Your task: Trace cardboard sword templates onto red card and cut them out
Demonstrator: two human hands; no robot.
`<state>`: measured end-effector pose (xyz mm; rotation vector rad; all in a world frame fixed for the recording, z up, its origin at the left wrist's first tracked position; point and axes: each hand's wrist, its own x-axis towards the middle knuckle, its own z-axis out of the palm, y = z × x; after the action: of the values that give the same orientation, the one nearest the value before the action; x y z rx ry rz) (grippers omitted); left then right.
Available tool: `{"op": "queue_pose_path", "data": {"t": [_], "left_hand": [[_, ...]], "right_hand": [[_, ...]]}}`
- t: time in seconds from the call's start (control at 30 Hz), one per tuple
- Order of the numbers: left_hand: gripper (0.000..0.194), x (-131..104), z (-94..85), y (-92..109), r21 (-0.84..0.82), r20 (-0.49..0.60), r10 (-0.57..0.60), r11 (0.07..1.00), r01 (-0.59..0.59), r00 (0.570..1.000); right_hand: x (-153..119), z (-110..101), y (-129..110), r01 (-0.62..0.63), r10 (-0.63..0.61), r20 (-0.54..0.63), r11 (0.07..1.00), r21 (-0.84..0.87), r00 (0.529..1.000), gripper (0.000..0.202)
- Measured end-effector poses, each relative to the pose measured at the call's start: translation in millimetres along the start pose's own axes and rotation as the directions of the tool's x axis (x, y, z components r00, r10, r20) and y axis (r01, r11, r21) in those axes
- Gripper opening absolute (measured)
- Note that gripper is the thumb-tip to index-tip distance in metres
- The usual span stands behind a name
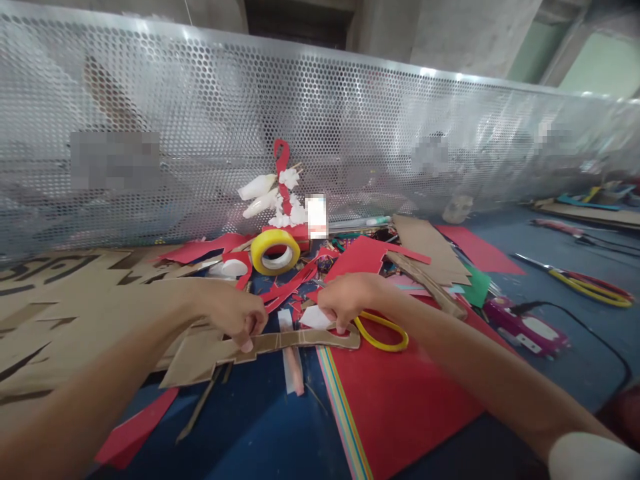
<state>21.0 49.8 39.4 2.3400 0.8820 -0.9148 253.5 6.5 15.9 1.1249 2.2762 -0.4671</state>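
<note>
A narrow strip of brown cardboard with a hooked right end lies level across the table in front of me. My left hand is closed, its fingertips pinching the left part of the strip. At the hooked end, my right hand is closed too, with a fingertip pressed into the curve. A white paper piece shows beside the right fingers. Beneath the strip's middle runs a length of clear tape. The yellow scissors handle sticks out under my right wrist.
Cut cardboard covers the left side. A yellow tape roll stands behind my hands. Red paper sheets lie at right, near a purple device with a cord and pliers-like scissors. A perforated metal panel bounds the back.
</note>
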Motion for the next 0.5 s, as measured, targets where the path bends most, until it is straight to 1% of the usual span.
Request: {"op": "queue_pose_path", "data": {"t": [0.1, 0.17, 0.27, 0.37, 0.43, 0.5], "left_hand": [[0.021, -6.4, 1.4, 12.0, 0.039, -0.075, -0.046, 0.998, 0.049, 0.996], [0.018, -6.9, 3.4, 13.1, 0.054, -0.103, -0.045, 0.997, 0.051, 0.994], [0.013, -4.0, 5.4, 6.9, 0.064, -0.110, -0.029, 0.997, 0.036, 0.994], [0.017, -1.8, 4.6, -0.1, 0.045, -0.102, -0.047, 0.998, 0.052, 0.994], [0.019, -2.9, 3.2, -0.3, 0.058, -0.074, -0.063, 0.996, 0.068, 0.995], [0.022, -6.0, 2.5, 4.6, 0.103, -0.092, -0.079, 0.991, 0.089, 0.993]], "right_hand": [[1.1, 1.3, 1.2, 0.014, -0.014, -0.017, 1.000, 0.017, 1.000, 0.018], [1.4, 1.4, 2.7, 0.016, -0.016, -0.026, 1.000, 0.017, 1.000, 0.019], [0.0, 0.1, 1.8, 0.015, -0.015, -0.010, 1.000, 0.010, 1.000, 0.020], [-3.5, -2.5, -4.2, -0.014, 0.014, -0.003, 1.000, -0.025, 1.000, 0.018], [-6.8, -4.4, -9.4, -0.043, 0.042, -0.007, 0.998, -0.047, 0.999, 0.017], [-9.9, -6.0, -13.9, -0.059, 0.059, -0.009, 0.997, -0.056, 0.998, 0.016]]}}
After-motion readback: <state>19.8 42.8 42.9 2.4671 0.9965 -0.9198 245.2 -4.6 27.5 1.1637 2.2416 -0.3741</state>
